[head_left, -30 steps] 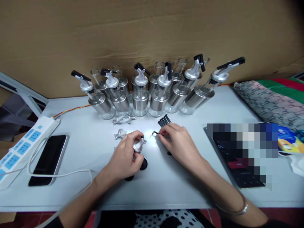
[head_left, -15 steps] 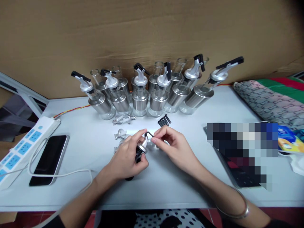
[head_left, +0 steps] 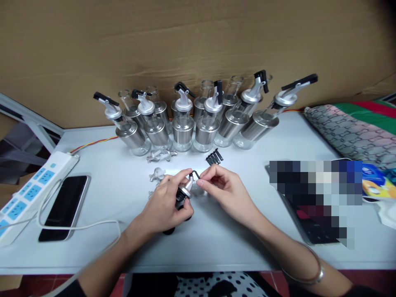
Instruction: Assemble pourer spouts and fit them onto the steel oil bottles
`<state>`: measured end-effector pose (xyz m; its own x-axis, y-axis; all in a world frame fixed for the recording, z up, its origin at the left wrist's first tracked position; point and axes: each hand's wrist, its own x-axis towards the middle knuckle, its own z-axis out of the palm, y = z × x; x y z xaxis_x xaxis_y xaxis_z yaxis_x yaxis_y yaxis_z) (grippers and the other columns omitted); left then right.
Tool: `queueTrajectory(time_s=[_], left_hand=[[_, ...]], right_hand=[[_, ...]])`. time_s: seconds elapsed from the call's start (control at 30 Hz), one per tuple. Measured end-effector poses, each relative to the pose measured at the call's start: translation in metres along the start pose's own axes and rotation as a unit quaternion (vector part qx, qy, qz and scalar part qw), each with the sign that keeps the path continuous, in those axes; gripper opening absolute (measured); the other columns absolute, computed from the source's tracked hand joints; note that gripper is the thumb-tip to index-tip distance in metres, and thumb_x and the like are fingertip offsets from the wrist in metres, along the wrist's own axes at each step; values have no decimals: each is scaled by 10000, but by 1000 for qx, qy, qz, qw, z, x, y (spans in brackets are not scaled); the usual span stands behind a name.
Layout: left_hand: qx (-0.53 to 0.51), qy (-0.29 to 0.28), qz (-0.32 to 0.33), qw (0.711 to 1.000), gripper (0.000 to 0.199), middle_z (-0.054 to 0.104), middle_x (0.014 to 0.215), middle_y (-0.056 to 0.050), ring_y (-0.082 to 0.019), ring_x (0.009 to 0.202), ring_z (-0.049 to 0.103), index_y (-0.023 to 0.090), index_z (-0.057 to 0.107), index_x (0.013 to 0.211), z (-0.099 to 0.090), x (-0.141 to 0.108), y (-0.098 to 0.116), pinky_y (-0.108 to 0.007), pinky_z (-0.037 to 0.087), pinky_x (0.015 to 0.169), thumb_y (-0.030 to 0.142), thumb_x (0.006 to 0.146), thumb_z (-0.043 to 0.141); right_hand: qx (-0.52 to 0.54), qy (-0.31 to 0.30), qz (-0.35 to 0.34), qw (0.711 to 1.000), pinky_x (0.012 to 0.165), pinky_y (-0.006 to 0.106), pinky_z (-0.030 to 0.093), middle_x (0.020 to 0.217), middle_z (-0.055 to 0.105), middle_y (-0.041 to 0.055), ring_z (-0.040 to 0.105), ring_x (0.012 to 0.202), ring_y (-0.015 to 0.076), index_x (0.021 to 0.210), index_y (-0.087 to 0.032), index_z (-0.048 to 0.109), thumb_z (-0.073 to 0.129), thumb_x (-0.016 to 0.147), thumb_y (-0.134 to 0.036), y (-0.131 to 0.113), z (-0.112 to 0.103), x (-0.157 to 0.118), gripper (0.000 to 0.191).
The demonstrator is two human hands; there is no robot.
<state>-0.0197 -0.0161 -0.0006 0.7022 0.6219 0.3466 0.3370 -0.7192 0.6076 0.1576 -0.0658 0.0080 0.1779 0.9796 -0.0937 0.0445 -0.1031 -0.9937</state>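
Note:
A silver bottle pourer (head_left: 186, 189) with a black stopper is gripped between the thumb and fingers of my left hand (head_left: 168, 202). My left index finger presses at the tip of its spout. My right hand (head_left: 227, 192) pinches the free end of a black lever (head_left: 196, 174), which bends over the spout top. Loose silver spout pieces (head_left: 157, 175) lie beyond my left hand, partly hidden by it. Several black levers (head_left: 214, 156) lie in a row just beyond my right hand. Black round parts (head_left: 168, 231) show under my left hand.
Glass bottles with steel sleeves (head_left: 182, 130) stand along the back against cardboard (head_left: 198, 41), the front ones topped with pourers. On the left are a phone (head_left: 64, 208), a white cable (head_left: 83, 227) and a power strip (head_left: 34, 194). To the right lie a blurred-out dark item (head_left: 309, 222) and patterned cloth (head_left: 343, 128).
Both hands stay in nearly the same place. The pourer has tilted or shifted slightly to the right, and the black lever's bend sits a little higher.

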Motion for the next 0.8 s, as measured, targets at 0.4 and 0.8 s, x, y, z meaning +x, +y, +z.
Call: queueTrajectory(time_s=[0.4, 0.8], left_hand=[[44, -29, 13, 999, 653, 635, 1042, -66, -190, 931, 602, 200, 309, 1415, 0, 2, 1, -317, 510, 833, 138, 785, 471], [29, -14, 14, 999, 600, 631, 976, -46, -160, 870, 611, 195, 389, 1354, -1, 3, 1, -274, 503, 802, 108, 765, 468]], right_hand=[[14, -27, 29, 999, 664, 284, 441, 703, 626, 1, 562, 671, 134, 687, -183, 579, 682, 725, -306, -1, 1, 1, 165], [-5, -21, 14, 1000, 649, 275, 465, 696, 636, 2, 578, 664, 134, 694, -186, 591, 684, 736, -306, -1, 1, -1, 157]])
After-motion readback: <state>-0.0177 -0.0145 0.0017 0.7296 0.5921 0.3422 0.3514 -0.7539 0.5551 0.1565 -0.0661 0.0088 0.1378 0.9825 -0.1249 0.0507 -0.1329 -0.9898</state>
